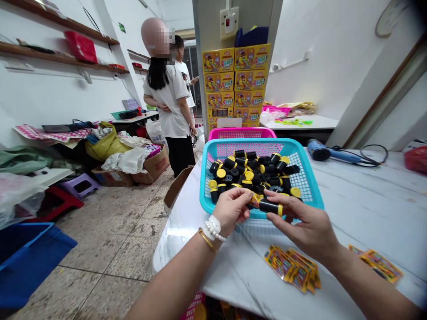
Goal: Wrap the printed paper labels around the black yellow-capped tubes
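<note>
My right hand is closed on a small black cylinder with a yellow cap, lying nearly level over the near rim of a turquoise plastic basket. Pinched in the fingers of my left hand is a small orange printed packet, right against the cylinder's left end. Many like black cylinders with yellow caps lie jumbled in the basket. On the table below my hands is a fanned stack of orange printed packets. More packets lie beyond my right forearm.
A blue heat gun with a black cord lies at the table's right. Behind the basket stand a pink basket and stacked yellow boxes. Two people stand back left. A blue bin sits on the floor.
</note>
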`<action>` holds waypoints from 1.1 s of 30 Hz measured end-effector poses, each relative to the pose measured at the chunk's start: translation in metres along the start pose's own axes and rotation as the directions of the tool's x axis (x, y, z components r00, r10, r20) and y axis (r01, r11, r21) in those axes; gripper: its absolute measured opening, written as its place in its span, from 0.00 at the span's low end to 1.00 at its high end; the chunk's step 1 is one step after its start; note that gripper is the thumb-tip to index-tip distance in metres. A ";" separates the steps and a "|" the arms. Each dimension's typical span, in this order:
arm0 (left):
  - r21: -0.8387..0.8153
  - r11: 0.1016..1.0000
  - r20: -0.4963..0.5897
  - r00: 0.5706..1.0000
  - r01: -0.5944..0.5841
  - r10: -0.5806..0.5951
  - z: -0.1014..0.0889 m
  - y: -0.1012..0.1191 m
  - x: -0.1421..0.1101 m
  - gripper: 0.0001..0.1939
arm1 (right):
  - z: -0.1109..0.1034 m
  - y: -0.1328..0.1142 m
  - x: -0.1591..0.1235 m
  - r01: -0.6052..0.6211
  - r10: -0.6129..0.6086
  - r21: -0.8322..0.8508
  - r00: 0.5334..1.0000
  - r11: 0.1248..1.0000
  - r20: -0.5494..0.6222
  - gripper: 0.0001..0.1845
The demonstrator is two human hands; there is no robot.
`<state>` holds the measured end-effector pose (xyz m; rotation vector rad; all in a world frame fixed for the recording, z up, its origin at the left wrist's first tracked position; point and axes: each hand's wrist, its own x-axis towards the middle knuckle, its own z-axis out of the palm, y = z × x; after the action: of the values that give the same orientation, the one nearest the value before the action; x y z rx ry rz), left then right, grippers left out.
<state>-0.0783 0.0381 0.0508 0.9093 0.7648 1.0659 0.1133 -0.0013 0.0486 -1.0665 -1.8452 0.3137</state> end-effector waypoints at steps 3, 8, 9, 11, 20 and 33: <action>0.022 0.999 0.029 0.999 0.031 -0.032 -0.001 0.001 0.000 0.25 | 0.002 -0.002 0.001 -0.145 0.137 0.191 0.989 0.971 0.054 0.15; -0.086 0.987 0.111 0.986 0.134 -0.125 -0.004 0.003 0.001 0.24 | 0.005 -0.001 0.000 -0.271 0.242 0.371 0.962 0.888 0.122 0.15; -0.102 0.984 0.115 0.984 0.145 -0.133 -0.004 0.003 0.001 0.23 | 0.006 0.000 -0.001 -0.235 0.215 0.344 0.972 0.909 0.095 0.15; -0.122 0.981 0.109 0.984 0.154 -0.140 -0.003 0.004 0.001 0.22 | 0.007 0.002 -0.002 -0.127 0.124 0.236 0.992 0.963 0.030 0.14; -0.038 0.996 0.094 0.993 0.077 -0.073 -0.001 0.001 -0.001 0.20 | 0.007 0.006 -0.007 0.157 -0.168 -0.134 0.983 0.978 -0.074 0.15; 0.223 0.964 0.170 0.980 -0.143 0.106 0.002 0.006 -0.006 0.27 | 0.001 0.013 -0.002 0.056 -0.051 0.128 0.998 0.990 -0.045 0.18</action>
<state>-0.0806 0.0336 0.0576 1.2428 0.7184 1.0135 0.1198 0.0052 0.0393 -0.9267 -1.7881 0.3718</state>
